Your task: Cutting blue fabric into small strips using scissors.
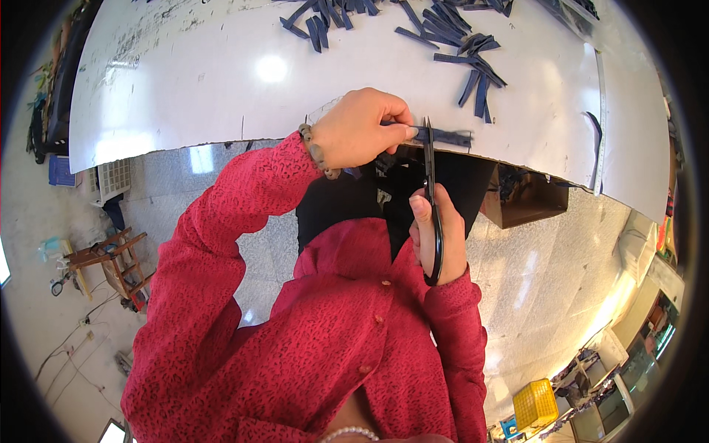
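Observation:
My left hand [363,131] pinches one end of a dark blue fabric strip [449,137] at the near edge of the white table [199,88]. A pair of black-handled scissors [430,166] is in my right hand [443,235], its fingers wrapped round the handles. The blades point away from me and cross the strip close to my left fingertips. Whether the blades are parted at the strip is hard to make out. Beyond my hands, several short dark blue strips [480,70] lie scattered on the tabletop, with more strips [319,22] at the far side.
A white measuring tape or ruler [600,125] runs along the table's right side, beside a curved dark strip [595,136]. Under the table edge stands an open brown box [528,208]. A wooden stool [118,262] is at the left, a yellow basket [535,404] at the lower right.

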A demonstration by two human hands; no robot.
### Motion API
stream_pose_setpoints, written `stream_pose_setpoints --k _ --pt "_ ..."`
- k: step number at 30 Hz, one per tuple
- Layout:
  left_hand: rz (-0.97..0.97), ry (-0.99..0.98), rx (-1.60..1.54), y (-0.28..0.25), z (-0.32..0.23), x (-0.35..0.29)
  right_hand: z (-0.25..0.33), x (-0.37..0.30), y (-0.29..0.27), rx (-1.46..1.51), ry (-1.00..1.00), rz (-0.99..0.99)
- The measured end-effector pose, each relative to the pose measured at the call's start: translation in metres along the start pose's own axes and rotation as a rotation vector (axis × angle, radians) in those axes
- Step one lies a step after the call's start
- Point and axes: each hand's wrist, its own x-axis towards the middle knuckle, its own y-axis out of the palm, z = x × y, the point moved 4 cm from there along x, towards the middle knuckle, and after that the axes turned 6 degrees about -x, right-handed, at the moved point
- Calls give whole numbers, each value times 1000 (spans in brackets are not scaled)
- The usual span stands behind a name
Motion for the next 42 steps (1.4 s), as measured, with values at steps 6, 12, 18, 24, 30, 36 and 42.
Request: stream_pose_setpoints --k 6,12,18,24,30,36,42 --pt "-1 0 -34 0 -1 1 4 -1 -9 8 30 70" --pt "103 -87 -228 8 -19 -8 -9 -20 -36 481 -139 274" --pt "-134 172 15 16 -28 57 -1 -8 -66 529 -247 92" --pt "134 38 -366 22 -52 22 17 18 -76 468 -297 -143" --pt "116 -22 -346 44 -43 -12 35 23 -65 615 -446 -223" --pt "106 22 -288 47 -41 -15 37 26 -60 567 -393 -215" --pt "94 4 -192 33 -35 -20 38 23 -61 455 -375 -287"
